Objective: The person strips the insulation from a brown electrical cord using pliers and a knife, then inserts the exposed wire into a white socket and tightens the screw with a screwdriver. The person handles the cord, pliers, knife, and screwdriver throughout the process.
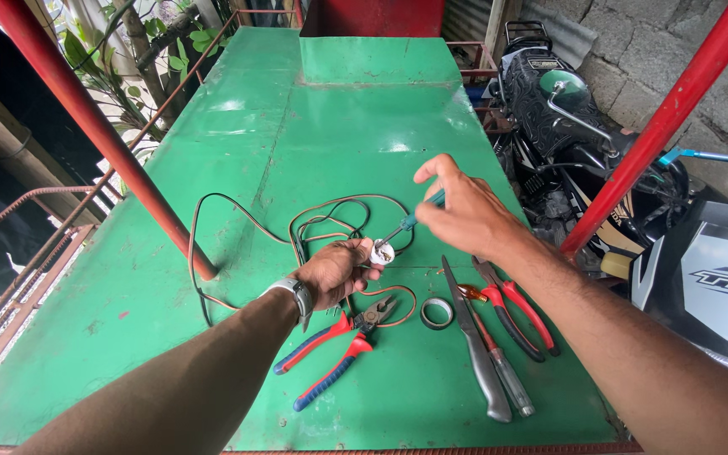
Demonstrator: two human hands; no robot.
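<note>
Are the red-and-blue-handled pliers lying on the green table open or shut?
Open. The red-and-blue pliers lie on the green table with their handles spread apart in a V.

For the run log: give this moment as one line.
left hand: holds white fitting | right hand: screwdriver on fitting | pliers, tape on table

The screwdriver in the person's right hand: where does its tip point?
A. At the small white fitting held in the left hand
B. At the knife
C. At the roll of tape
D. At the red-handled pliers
A: the right hand angles the screwdriver down into the small white fitting pinched in the left hand.
</note>
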